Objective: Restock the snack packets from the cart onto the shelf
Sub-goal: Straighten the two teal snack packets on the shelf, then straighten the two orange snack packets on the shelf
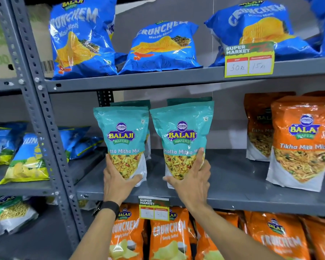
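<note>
While two glossy teal snack pouches are standing upright side by side on the grey metal middle shelf [233,171], the left hand [118,182] is wrapping around the left pouch [123,136] and the right hand [190,182] around the right pouch [182,136], each closed on the base. Both pouches are rising straight above the hands, equally near, with orange pouches [300,139] standing well apart on the right.

A yellow price tag [249,61] marked 30 and 15 hangs on the upper right. A second price tag [154,208] hangs low at centre. A perforated grey upright [36,102] stands left. A cardboard box [0,44] sits far left.
</note>
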A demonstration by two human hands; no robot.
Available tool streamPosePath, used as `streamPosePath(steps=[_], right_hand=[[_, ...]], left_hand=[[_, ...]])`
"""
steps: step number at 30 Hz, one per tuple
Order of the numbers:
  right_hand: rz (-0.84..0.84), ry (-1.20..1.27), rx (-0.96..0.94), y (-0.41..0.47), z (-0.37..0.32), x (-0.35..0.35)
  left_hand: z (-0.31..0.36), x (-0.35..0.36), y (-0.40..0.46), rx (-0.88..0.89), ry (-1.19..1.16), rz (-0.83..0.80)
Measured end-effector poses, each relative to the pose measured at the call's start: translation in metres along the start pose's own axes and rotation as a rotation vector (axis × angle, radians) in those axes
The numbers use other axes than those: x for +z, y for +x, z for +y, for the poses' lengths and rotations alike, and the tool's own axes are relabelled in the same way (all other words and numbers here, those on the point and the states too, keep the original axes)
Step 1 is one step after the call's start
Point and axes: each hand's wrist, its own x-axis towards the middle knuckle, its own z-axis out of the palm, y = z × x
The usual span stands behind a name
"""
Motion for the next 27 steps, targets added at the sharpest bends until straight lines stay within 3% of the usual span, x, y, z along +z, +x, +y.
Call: streamPosePath(steps=[4,8,15,18,22,24,27], right_hand=[[-0.045,0.167,-0.156,0.006,0.018,-0.046],[0.000,0.139,-0.295,0.020,0.055,-0.109],[0.263,-0.013,-0.355,0.061,0.147,-0.221],[0.403,-0.045,-0.349,0.083,0.205,-0.273],[0.550,-0.133,-0.123,0.110,0.285,-0.333],[0.487,-0.131,-0.001,0.129,0.318,-0.353],[0.305,-0.072,0.079,0.151,0.345,-0.369]], left_hand=[[0.020,-0.009,-0.023,-0.032,-0.116,0.071],[0.065,0.012,-0.075,0.243,-0.038,0.313],[0.173,0.132,-0.149,0.563,-0.175,0.069],[0.224,0.197,-0.179,0.506,-0.183,-0.082],[0.279,0.282,-0.213,0.343,-0.209,-0.332],[0.298,0.314,-0.223,0.245,-0.271,-0.402],[0.311,0.347,-0.235,0.157,-0.266,-0.318]])
